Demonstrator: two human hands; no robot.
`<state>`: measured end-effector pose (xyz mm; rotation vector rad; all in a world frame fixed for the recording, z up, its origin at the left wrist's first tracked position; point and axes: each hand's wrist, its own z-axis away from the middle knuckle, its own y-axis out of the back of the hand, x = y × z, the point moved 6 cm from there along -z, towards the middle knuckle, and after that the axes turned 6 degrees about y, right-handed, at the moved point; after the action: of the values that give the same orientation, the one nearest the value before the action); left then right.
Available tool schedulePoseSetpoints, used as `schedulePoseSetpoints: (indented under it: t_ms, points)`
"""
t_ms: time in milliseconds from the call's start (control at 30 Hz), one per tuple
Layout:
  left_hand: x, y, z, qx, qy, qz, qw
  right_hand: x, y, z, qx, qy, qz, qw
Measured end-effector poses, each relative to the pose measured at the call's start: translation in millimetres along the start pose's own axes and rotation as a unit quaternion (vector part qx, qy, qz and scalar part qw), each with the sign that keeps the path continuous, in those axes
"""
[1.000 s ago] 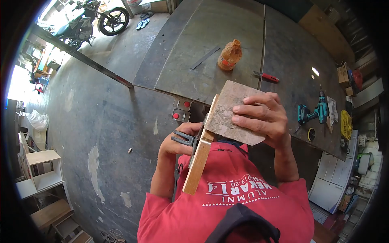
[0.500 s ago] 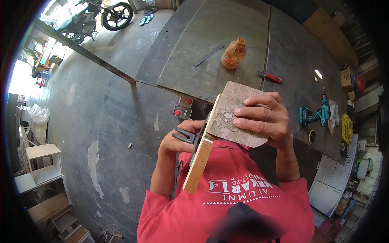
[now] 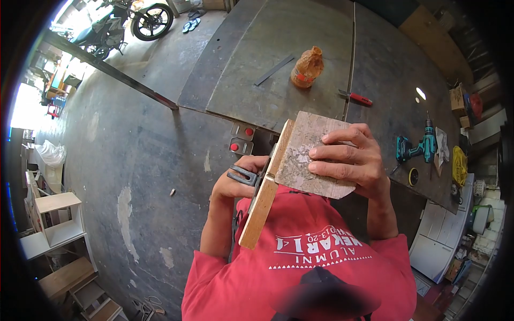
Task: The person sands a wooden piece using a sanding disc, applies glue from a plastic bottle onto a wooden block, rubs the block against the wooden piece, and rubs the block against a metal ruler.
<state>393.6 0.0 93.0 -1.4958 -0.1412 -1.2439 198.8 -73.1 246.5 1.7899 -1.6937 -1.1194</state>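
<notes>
Left hand: holding a wooden bar (image 3: 259, 216), fingers partly hidden behind it; hand (image 3: 228, 185) also at a dark forked metal piece (image 3: 253, 178) on the bar's left side.
Right hand: narrow grip on a flat block (image 3: 295, 165); three fingertips of the hand (image 3: 363, 158) lie on its rough face, thumb out of sight.
Change in block: slightly lower than half a second ago, with more of the bar's upper part now exposed beside it.
Block and bar position: both between the hands, in front of the red shirt (image 3: 321, 235); block's left edge against or just beside the bar, contact not certain.
Obstruction: block covers part of the counter's (image 3: 243, 93) near edge.
Counter, left panel: orange-brown bottle (image 3: 306, 69) upright near the seam; thin dark strip (image 3: 274, 70) flat beside it.
Counter, right panel: red-handled cutter (image 3: 357, 98) near the seam; teal drill (image 3: 425, 144) and round disc (image 3: 413, 176) toward the near edge; yellow bag (image 3: 459, 166) near the right end.
Below near edge, left: two red-button boxes (image 3: 243, 147).
Floor (image 3: 160, 160), far left: motorcycle (image 3: 107, 29).
</notes>
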Motion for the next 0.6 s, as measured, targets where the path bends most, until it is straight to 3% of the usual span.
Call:
schedulePoseSetpoints:
  t_ms: [100,200,267,333,433,600]
  points:
    - [0.1,-3.1,2.9,0.000,-0.019,-0.034,0.999,-2.5,9.8,1.6,-0.014,0.006,0.008,1.000]
    - [12.2,-12.3,11.6,0.049,-0.028,0.020,0.998,3.7,18.8,12.6,-0.075,-0.020,0.034,0.996]
    - [17.1,-7.8,15.1,0.060,-0.038,-0.082,0.994,15.2,25.8,23.0,-0.097,-0.062,0.108,0.987]
    - [21.3,-6.5,16.1,0.063,-0.053,-0.129,0.988,15.1,36.1,22.0,-0.062,-0.079,0.143,0.985]
    - [19.7,-9.0,11.4,0.000,-0.078,-0.166,0.983,0.0,47.7,13.9,0.050,-0.034,0.087,0.994]
    - [18.3,-14.1,10.4,-0.023,-0.074,-0.233,0.969,-21.6,26.9,7.3,0.057,0.018,0.090,0.994]
